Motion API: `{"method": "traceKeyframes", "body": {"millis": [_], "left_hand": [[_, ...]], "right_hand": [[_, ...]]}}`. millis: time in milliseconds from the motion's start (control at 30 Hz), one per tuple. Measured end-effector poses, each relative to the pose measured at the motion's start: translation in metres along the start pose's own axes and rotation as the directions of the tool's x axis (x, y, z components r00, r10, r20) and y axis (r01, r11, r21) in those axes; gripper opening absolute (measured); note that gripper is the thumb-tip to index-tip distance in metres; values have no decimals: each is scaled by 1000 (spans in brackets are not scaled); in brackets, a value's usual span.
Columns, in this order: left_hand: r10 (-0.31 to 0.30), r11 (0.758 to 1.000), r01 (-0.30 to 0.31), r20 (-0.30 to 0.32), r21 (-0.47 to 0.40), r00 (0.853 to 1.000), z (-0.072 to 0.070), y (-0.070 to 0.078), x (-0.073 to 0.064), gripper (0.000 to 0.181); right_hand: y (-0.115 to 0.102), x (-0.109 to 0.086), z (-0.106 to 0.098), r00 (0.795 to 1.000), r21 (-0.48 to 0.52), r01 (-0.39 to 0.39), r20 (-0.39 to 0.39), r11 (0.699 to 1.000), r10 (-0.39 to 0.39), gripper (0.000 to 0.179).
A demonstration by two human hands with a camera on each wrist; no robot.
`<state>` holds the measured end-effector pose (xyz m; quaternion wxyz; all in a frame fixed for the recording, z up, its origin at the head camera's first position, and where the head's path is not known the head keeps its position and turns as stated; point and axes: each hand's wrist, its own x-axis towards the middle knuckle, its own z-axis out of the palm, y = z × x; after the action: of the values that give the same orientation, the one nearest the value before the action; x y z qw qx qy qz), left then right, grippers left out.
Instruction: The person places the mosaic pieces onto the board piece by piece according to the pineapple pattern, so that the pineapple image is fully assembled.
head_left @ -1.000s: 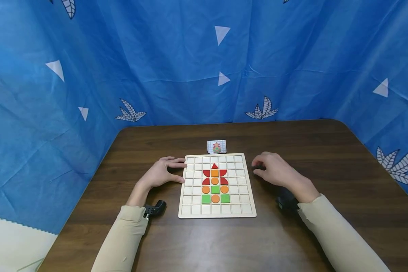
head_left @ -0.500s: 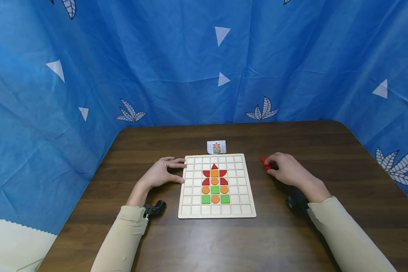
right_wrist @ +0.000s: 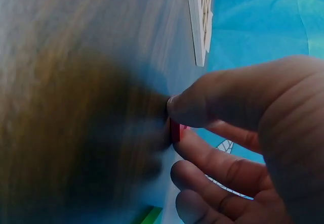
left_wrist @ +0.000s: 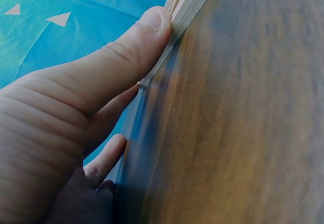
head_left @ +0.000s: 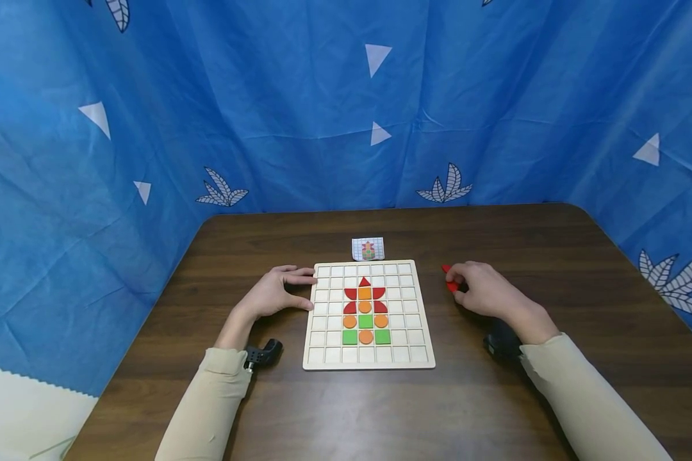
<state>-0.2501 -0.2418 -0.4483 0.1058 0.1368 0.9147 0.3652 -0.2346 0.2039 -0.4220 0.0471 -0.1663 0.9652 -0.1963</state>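
Note:
A pale wooden grid board (head_left: 317, 358) lies on the table, with red, orange and green pieces forming a figure in its cells. My left hand (head_left: 273, 291) rests against the board's left edge, its thumb (left_wrist: 147, 29) and fingers straight and spread apart. To the right of the board, my right hand (head_left: 481, 288) is down at the tabletop. Its thumb and index finger pinch a small red piece (right_wrist: 175, 130), mostly covered by the fingers. Another red piece (head_left: 446, 268) shows just beyond the fingertips.
Behind the board stands a small picture card (head_left: 368, 249) with a similar figure. A green piece (right_wrist: 149, 215) lies near my right hand in the right wrist view. The brown table (head_left: 369, 416) is backed by a blue patterned cloth (head_left: 300, 96).
My right hand has moved right, away from the board's right edge, to the red pieces and closed its fingertips on one. My left hand and the board have stayed put.

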Motion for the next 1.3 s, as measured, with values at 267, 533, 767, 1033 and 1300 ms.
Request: {"method": "traceKeyframes", "body": {"millis": [267,533,767,1033,1300], "left_hand": [[-2,1000,2,-2,4,1000,1,-1,0,62],[-11,1000,11,-1,4,1000,0,-2,-1,63],[-20,1000,20,-2,11,1000,-1,-3,0,64],[10,1000,-10,7,28,1000,-1,-3,3,64],[26,999,-26,12,23,1000,-1,-3,4,61]], "right_hand": [[-19,-4,1,997,25,73,32,997,-74,35],[-62,-9,8,959,96,269,63,958,-275,40],[-106,-11,16,919,186,344,134,921,-370,36],[-137,-7,38,862,168,461,151,871,-485,26],[-153,-5,56,776,156,605,106,781,-622,8]]}}
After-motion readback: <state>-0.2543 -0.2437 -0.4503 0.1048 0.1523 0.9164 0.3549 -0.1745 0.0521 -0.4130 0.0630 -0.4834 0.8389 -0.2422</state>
